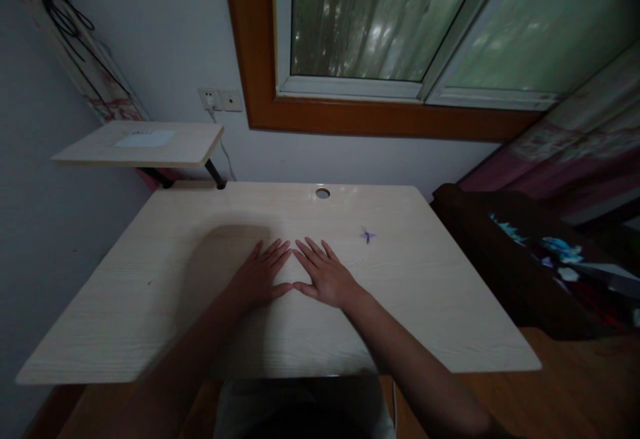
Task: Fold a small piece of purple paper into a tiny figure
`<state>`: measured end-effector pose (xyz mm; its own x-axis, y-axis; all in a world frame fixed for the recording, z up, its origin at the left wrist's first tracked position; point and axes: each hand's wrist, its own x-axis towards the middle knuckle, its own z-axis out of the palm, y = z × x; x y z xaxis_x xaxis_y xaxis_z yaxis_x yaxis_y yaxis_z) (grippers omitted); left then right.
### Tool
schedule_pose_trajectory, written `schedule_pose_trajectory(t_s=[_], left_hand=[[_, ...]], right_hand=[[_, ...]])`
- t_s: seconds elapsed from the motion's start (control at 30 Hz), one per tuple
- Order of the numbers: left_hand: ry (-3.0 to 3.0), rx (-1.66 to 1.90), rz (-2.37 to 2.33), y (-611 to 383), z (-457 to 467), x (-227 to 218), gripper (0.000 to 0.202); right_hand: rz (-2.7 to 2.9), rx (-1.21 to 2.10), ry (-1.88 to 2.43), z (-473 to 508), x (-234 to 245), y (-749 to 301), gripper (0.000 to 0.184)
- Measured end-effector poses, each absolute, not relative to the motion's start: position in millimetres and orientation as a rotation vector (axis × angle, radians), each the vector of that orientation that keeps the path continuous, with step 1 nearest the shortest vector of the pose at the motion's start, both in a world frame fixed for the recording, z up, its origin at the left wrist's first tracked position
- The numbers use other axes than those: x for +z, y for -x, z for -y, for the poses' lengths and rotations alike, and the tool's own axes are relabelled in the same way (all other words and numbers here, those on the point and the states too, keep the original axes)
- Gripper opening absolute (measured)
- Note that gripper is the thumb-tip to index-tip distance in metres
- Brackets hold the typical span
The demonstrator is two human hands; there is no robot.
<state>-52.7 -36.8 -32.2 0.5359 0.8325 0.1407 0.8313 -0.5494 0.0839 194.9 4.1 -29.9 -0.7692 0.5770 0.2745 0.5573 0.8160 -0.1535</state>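
Observation:
My left hand (262, 272) lies flat on the pale wooden desk (410, 319), fingers spread and pointing away from me. Beside it my right hand (325, 273) rests palm down in the same way, also open. The two thumbs and index fingertips meet or nearly meet, framing a small patch of desktop. Neither hand holds anything. To the right of my right hand, farther back, sits a small purple item with thin dark strands (367, 235); its kind is too small to make out.
A raised shelf (190, 142) on black legs carries a white sheet (145, 139) at the back left. A round cable hole (323, 193) pierces the desk's rear. Behind are a wall socket (220, 99) and a window. Dark brown furniture (480, 252) with blue and white items stands right.

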Motion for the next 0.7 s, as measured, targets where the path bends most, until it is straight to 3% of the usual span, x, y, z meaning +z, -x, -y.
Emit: schedule_pose_trajectory(t_s=[0.7], left_hand=[[-2.753, 0.211, -1.466, 54.5, 32.9, -27.8, 0.079]], right_hand=[[2.709, 0.115, 0.875, -3.2, -29.8, -194.6, 0.081]])
